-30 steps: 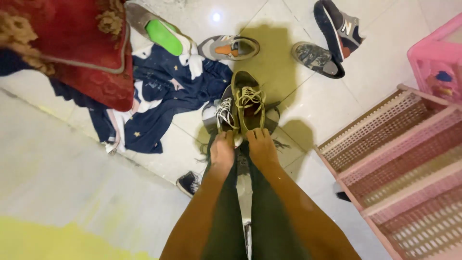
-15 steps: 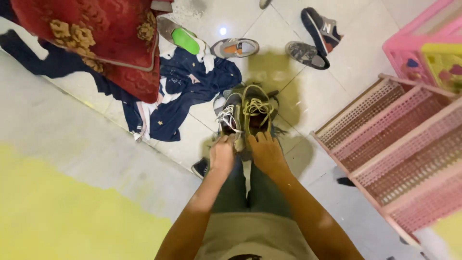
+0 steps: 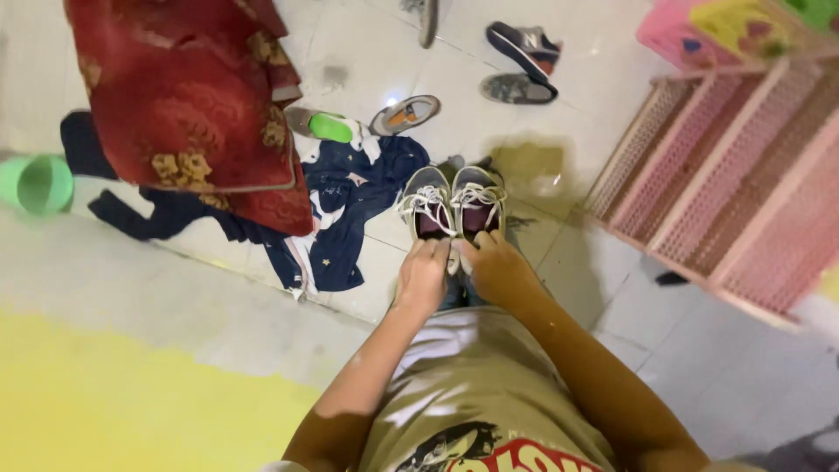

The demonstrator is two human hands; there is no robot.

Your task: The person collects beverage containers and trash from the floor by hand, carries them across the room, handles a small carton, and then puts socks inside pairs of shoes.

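Both hands, left (image 3: 422, 278) and right (image 3: 498, 271), gripped the heels of a pair of grey lace-up canvas sneakers (image 3: 453, 203), held side by side above the white tiled floor (image 3: 367, 52), beside crumpled navy clothing (image 3: 350, 210).

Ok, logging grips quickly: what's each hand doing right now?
Left hand: closed on the left shoe.
Right hand: closed on the right shoe.

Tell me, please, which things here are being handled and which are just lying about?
In hand: pair of grey laced shoes, held at the heels by left hand and right hand.

Lying about: navy clothes, red cloth, green cup, pink rack, dark sneakers.
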